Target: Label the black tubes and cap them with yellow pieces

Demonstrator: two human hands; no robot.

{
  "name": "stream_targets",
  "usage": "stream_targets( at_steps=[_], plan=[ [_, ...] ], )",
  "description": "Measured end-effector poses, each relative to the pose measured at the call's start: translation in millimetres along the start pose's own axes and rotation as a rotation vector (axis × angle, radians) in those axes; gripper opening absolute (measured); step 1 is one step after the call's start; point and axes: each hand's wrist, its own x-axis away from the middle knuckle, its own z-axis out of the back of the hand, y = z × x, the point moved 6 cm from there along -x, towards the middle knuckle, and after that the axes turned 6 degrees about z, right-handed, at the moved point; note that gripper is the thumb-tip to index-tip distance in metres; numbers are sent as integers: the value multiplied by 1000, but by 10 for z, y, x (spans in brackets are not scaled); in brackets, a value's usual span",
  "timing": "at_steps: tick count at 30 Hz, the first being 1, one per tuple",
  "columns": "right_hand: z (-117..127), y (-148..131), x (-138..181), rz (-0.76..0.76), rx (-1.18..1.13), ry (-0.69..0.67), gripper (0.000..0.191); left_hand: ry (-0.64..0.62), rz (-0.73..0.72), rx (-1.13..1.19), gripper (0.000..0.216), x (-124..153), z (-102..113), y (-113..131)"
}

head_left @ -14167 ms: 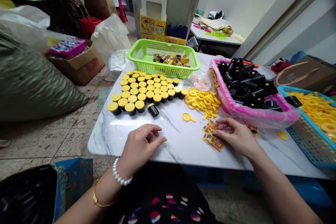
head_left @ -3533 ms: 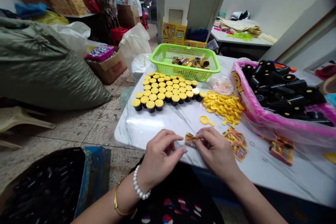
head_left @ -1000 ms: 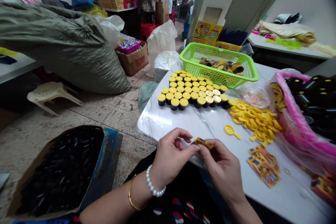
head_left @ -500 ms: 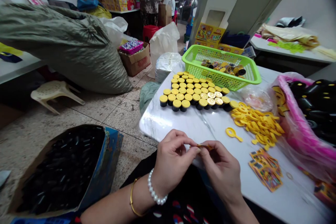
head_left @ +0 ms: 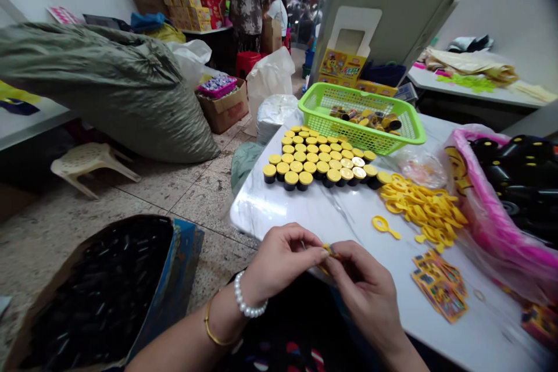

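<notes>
My left hand [head_left: 279, 264] and my right hand [head_left: 365, 288] meet over the table's near edge. Their fingertips pinch a small yellow-orange printed piece [head_left: 330, 250], mostly covered by the fingers. Beyond them, rows of black tubs with yellow lids [head_left: 311, 157] stand upright on the white table [head_left: 261, 209]. A single yellow ring with a handle [head_left: 383, 225] lies to the right, beside a heap of similar yellow rings [head_left: 421, 209]. Closer to my right hand is a loose stack of orange printed cards [head_left: 440, 285].
A green basket [head_left: 361, 133] with small yellow-and-black items stands at the back. On the right is a pink-edged bag [head_left: 483, 203] of black pieces. An open carton [head_left: 185, 267] of black parts, a stool [head_left: 87, 160] and a big sack [head_left: 131, 93] stand left. People are in the background.
The pinched piece has turned between my fingers and shows more yellow. My left wrist has shifted slightly left and down. The view has moved a little; the table items have stayed put.
</notes>
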Motion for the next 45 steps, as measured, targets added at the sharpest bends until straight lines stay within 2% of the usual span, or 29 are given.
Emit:
stream_targets(
  at_steps=[2,4,6,9,12,14,17,19,21,24,26,29,32,34,37,39,41,43,45],
  plan=[
    [10,-8,-11,-14,3,-24,10,-57,46,94,17,-5,-4,-19],
    [16,-6,-28,-52,15,-49,12,-32,52,141,15,5,13,-22],
    [13,7,-47,-113,39,-59,15,61,11,148,13,31,46,-7],
    [-15,2,-94,-187,78,-34,23,230,-135,109,13,103,104,64],
    [-64,-89,-202,-174,104,-17,26,303,-234,80,11,161,159,135],
    [-106,-181,-322,-140,97,-71,26,290,-193,116,13,156,213,126],
    [-132,-288,-582,-86,92,-184,27,251,-51,222,21,119,319,50],
    [-75,-314,-814,-5,210,-130,28,216,7,311,24,96,378,6],
    [-23,-307,-1038,113,458,4,28,177,52,401,23,79,411,-33],
    [-141,-186,-1266,200,822,50,25,111,158,471,27,65,408,-106],
    [-252,-88,-1332,192,930,20,20,64,202,484,27,62,392,-130],
    [-285,-76,-1289,193,945,55,16,8,227,555,26,53,377,-130],
    [-160,-148,-1121,227,881,92,24,-8,235,678,23,29,377,-103],
    [-44,-154,-984,247,835,45,34,-31,234,732,21,5,357,-69],
    [182,-42,-803,143,718,-37,31,-79,235,749,18,-44,286,-18],
    [359,71,-709,-25,460,-11,30,-93,260,742,15,-80,229,-14],
    [466,148,-621,-186,51,49,29,-108,295,735,12,-113,168,-26],
    [463,153,-549,-289,-328,88,28,-121,315,737,11,-140,116,-37],
    [392,111,-497,-351,-532,79,28,-126,321,742,10,-157,79,-45]
  ],
)
